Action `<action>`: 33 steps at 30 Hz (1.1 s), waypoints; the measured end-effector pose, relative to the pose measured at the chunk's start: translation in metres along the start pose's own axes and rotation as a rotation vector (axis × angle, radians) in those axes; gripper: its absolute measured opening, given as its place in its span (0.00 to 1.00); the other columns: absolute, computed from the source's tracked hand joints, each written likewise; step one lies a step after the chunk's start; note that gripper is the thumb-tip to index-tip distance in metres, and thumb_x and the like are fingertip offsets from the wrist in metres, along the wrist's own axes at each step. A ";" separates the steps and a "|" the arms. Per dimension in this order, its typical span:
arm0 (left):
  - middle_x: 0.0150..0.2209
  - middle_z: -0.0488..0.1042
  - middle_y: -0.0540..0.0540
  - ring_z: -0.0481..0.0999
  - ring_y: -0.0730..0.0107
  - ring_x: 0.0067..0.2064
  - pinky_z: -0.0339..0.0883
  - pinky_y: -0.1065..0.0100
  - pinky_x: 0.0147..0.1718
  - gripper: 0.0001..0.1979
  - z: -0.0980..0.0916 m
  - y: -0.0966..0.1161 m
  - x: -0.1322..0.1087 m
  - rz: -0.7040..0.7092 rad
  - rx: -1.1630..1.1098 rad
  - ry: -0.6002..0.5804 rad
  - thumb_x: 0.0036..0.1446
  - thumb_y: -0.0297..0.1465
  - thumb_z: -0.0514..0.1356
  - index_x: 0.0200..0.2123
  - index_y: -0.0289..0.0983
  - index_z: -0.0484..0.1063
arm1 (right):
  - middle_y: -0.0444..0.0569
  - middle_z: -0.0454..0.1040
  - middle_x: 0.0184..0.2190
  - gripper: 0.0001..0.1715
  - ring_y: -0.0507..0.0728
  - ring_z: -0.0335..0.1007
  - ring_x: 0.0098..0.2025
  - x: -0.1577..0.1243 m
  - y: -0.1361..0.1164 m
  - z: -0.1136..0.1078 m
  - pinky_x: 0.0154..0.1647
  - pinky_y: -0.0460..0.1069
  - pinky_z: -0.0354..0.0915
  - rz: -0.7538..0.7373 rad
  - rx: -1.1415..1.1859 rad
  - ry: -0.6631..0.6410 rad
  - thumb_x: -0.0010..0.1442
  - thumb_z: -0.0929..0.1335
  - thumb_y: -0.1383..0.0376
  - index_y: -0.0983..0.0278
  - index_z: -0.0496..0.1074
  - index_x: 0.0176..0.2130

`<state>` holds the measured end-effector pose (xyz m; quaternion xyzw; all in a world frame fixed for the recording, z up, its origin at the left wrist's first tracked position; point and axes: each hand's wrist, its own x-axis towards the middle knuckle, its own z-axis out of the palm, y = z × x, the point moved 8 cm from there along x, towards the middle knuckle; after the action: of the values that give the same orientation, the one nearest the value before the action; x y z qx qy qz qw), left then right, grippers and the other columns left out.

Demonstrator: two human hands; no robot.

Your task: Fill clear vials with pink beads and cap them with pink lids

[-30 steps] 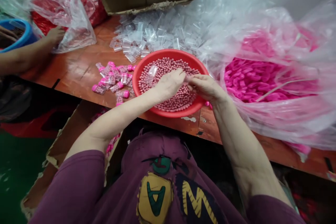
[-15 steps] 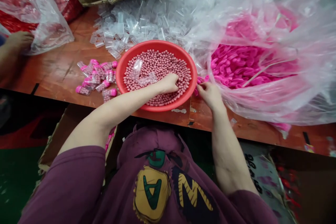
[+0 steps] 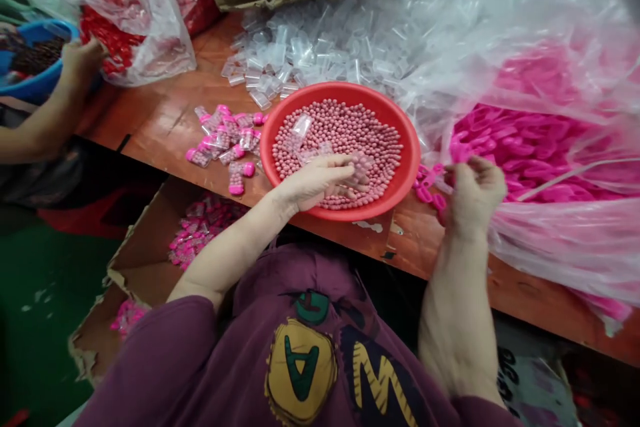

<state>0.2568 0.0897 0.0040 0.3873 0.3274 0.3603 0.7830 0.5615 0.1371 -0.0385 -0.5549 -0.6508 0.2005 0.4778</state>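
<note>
L hand (image 3: pixel 319 181) loosely gripping clear tube (image 3: pixel 361 163) over red bowl (image 3: pixel 412 153) — R hand (image 3: pixel 476 192) curled, hold unclear — plastic bag (image 3: pixel 560 221) close by.

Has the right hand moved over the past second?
Yes. The right hand has moved rightward, from over the red basin to outside its right rim.

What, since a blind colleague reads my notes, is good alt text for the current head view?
A person's left hand holds a clear container over a red bowl of pink beads, while the right hand is beside loose pink pieces, blur hiding whether it grips one. Pink-capped bead containers lie left of the bowl; clear plastic pieces are heaped behind it.
</note>
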 end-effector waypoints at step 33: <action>0.39 0.79 0.49 0.75 0.75 0.37 0.70 0.71 0.40 0.06 -0.016 -0.013 0.000 0.146 -0.176 0.228 0.68 0.34 0.69 0.44 0.38 0.80 | 0.52 0.85 0.49 0.16 0.64 0.84 0.52 -0.018 -0.176 0.092 0.59 0.64 0.81 -0.107 0.030 -0.174 0.74 0.70 0.58 0.54 0.86 0.55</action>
<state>0.2486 0.0902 -0.0146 0.2965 0.3521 0.4853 0.7433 0.3885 0.0915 0.0508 -0.4927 -0.7155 0.2315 0.4378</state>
